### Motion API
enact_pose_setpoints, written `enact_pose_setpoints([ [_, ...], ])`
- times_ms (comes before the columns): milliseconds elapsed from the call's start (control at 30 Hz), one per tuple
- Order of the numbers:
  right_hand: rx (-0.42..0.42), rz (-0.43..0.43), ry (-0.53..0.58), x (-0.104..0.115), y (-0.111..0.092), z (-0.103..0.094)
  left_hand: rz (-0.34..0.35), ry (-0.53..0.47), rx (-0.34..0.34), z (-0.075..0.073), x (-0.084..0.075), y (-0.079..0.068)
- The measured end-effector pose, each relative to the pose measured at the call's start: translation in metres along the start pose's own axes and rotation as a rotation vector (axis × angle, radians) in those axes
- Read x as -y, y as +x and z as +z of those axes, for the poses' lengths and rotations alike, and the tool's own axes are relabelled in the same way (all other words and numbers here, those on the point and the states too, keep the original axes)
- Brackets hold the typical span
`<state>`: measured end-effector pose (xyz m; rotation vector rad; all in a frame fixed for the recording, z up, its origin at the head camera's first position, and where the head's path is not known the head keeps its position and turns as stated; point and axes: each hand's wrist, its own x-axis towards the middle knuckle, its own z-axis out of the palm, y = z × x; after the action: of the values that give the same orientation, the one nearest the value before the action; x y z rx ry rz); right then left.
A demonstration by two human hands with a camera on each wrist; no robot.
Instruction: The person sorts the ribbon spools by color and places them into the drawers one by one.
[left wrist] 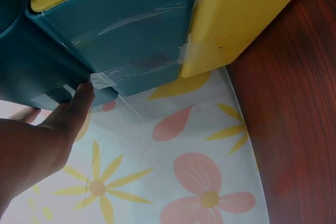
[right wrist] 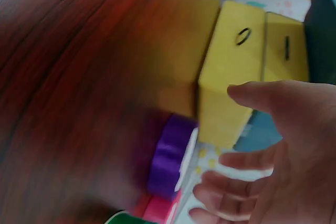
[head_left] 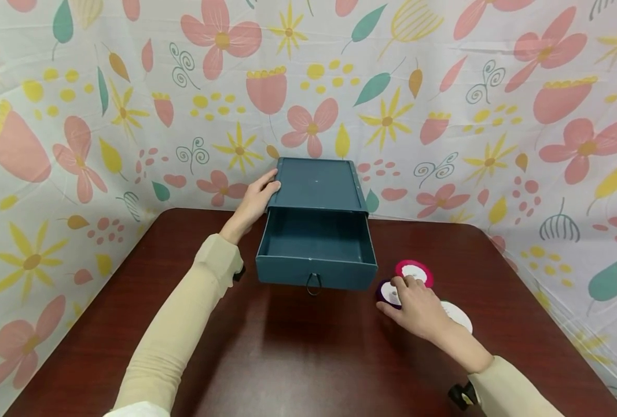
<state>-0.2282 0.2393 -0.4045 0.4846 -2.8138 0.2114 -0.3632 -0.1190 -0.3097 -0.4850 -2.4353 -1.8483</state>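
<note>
My right grip (head_left: 418,308) is hovering, fingers apart, over the purple spool (right wrist: 172,156), which is lying on the table (head_left: 308,365) beside the pink spool (head_left: 414,269) — I'm judging a rim pinch safest. My left grip (head_left: 253,204), fingers extended, is resting against the cabinet (head_left: 316,188).

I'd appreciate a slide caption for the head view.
Left hand against open drawer unit, right hand over ribbon spools.

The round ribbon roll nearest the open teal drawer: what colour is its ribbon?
Purple ribbon, clearest in the right wrist view.
</note>
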Motion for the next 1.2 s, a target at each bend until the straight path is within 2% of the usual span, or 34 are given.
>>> enact_pose_setpoints([
  [167,0.032,0.062,-0.125,-0.006,0.0,0.008,-0.002,0.002,-0.007,0.001,-0.001,0.0],
  [367,0.114,0.159,-0.18,-0.009,0.006,0.012,0.006,0.014,-0.009,0.001,-0.002,0.001],
  [567,0.17,0.216,-0.154,-0.011,0.011,0.017,0.007,0.005,0.003,0.002,-0.002,0.001],
  [600,0.169,0.218,-0.152,-0.011,0.011,0.018,0.002,0.001,0.009,0.002,-0.006,-0.001],
  [800,0.166,0.227,-0.165,-0.012,0.019,0.022,0.003,0.014,-0.007,0.001,-0.007,0.0],
  [900,0.166,0.233,-0.163,-0.012,0.023,0.025,0.016,0.021,-0.011,0.0,-0.003,0.003],
  [1200,0.172,0.243,-0.103,-0.017,0.03,0.034,0.027,0.025,-0.01,0.0,-0.001,0.0],
])
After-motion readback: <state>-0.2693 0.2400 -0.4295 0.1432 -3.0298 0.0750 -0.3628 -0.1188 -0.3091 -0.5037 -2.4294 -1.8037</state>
